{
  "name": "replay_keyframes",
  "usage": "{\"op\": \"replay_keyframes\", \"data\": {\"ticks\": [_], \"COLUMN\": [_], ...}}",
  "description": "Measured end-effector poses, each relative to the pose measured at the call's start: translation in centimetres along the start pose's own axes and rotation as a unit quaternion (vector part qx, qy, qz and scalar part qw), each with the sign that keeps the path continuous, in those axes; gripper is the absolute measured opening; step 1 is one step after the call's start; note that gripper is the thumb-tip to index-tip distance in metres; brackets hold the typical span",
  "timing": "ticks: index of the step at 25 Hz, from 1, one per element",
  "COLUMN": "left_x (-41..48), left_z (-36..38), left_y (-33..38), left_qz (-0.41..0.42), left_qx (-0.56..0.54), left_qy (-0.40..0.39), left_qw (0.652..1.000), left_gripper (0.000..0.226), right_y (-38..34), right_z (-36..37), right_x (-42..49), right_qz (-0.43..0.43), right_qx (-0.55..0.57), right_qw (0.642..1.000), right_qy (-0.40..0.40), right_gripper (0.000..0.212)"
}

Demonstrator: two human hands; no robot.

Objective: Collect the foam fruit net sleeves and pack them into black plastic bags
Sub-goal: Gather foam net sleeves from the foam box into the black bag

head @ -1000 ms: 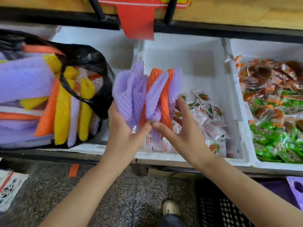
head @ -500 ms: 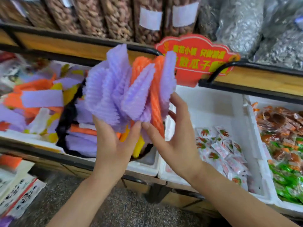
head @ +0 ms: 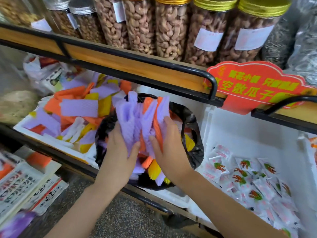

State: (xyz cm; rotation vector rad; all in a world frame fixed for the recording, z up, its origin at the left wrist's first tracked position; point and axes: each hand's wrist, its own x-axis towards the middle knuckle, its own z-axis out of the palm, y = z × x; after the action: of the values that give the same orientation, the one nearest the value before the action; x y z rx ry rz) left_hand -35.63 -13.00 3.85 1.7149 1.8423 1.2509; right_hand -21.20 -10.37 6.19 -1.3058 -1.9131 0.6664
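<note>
Under the shelf's black rail point(head: 211, 83), white foam bins point(head: 223, 134) sit side by side. Our left hand point(head: 120, 150) and right hand point(head: 169, 148) grip the sleeve bundle point(head: 135, 117), fingers curled round it, at the mouth of the black bag point(head: 195, 152), with open room below the rail. Half a second ago we held it higher, level with the rail.

A bunch of foam net sleeves point(head: 135, 117) (mostly lilac, two orange) stands upright and fanned, squeezed between left hand point(head: 120, 152) and right hand point(head: 169, 148) over the open black plastic bag point(head: 197, 157), itself holding mixed sleeves. Loose sleeves point(head: 78, 107) lie heaped just left.
</note>
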Motion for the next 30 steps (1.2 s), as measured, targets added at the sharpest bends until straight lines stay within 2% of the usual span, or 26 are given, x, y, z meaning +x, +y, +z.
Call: {"op": "replay_keyframes", "data": {"ticks": [2, 4, 8, 10, 12, 14, 15, 18, 20, 21, 22, 23, 24, 25, 26, 28, 30], "left_x": [1.7, 3.8, 6.1, 6.2, 6.1, 5.9, 5.9, 6.3, 7.0, 7.5, 8.1, 8.8, 9.5, 10.1, 10.7, 11.4, 11.4], "left_z": [1.0, 2.1, 2.9, 2.6, 1.8, 0.7, -0.1, -2.9, -4.2, -4.7, -5.2, -5.5, -5.9, -6.4, -6.8, -7.1, -7.1], "left_y": [0.2, 0.9, 1.8, 1.6, 1.1, 0.6, 0.3, -0.2, -1.5, -1.8, -2.1, -2.0, -1.5, -1.0, -0.5, 0.2, 0.4], "left_qz": [0.009, 0.014, 0.013, 0.018, 0.058, 0.121, 0.138, 0.052, -0.038, -0.090, -0.164, -0.238, -0.291, -0.309, -0.303, -0.260, -0.208], "left_qx": [0.028, 0.049, 0.133, 0.202, 0.298, 0.377, 0.385, 0.374, 0.309, 0.225, 0.103, -0.045, -0.173, -0.249, -0.272, -0.251, -0.236], "left_qy": [-0.015, -0.015, -0.042, -0.062, -0.075, -0.040, -0.021, 0.028, 0.002, -0.004, -0.006, 0.016, 0.048, 0.075, 0.081, 0.056, 0.018], "left_qw": [0.999, 0.999, 0.990, 0.977, 0.950, 0.918, 0.912, 0.925, 0.950, 0.970, 0.981, 0.970, 0.940, 0.915, 0.910, 0.931, 0.949], "left_gripper": [0.057, 0.053, 0.046, 0.044, 0.042, 0.052, 0.057, 0.059, 0.030, 0.009, 0.010, 0.021, 0.026, 0.028, 0.029, 0.028, 0.027], "right_y": [0.6, 0.9, 1.3, 1.1, 0.6, 0.2, 0.2, 0.0, -0.1, -0.2, -0.2, -0.1, -0.1, -0.2, -0.4, -0.9, -1.8], "right_z": [-0.6, -1.5, -2.1, -1.5, -0.4, 0.5, 0.8, 1.5, 1.8, 2.0, 2.0, 2.2, 2.3, 2.5, 2.8, 3.9, 5.3], "right_x": [1.9, 4.1, 7.5, 8.3, 8.7, 9.0, 9.2, 9.5, 9.6, 9.6, 9.5, 9.4, 9.3, 9.1, 8.9, 8.8, 9.5], "right_qz": [0.005, 0.018, 0.066, 0.077, 0.084, 0.096, 0.098, 0.088, 0.081, 0.067, 0.042, 0.009, -0.026, -0.062, -0.098, -0.152, -0.148], "right_qx": [-0.001, 0.013, 0.012, -0.034, -0.077, -0.095, -0.096, -0.108, -0.142, -0.169, -0.204, -0.243, -0.283, -0.318, -0.353, -0.397, -0.430], "right_qw": [1.000, 1.000, 0.998, 0.996, 0.993, 0.991, 0.990, 0.988, 0.985, 0.982, 0.976, 0.968, 0.957, 0.946, 0.931, 0.902, 0.879], "right_qy": [0.025, 0.015, -0.023, -0.011, -0.001, 0.015, 0.030, 0.060, 0.053, 0.056, 0.064, 0.068, 0.056, 0.025, -0.010, -0.079, -0.145], "right_gripper": [0.057, 0.066, 0.109, 0.120, 0.122, 0.116, 0.112, 0.098, 0.093, 0.091, 0.089, 0.086, 0.084, 0.083, 0.084, 0.084, 0.084]}}
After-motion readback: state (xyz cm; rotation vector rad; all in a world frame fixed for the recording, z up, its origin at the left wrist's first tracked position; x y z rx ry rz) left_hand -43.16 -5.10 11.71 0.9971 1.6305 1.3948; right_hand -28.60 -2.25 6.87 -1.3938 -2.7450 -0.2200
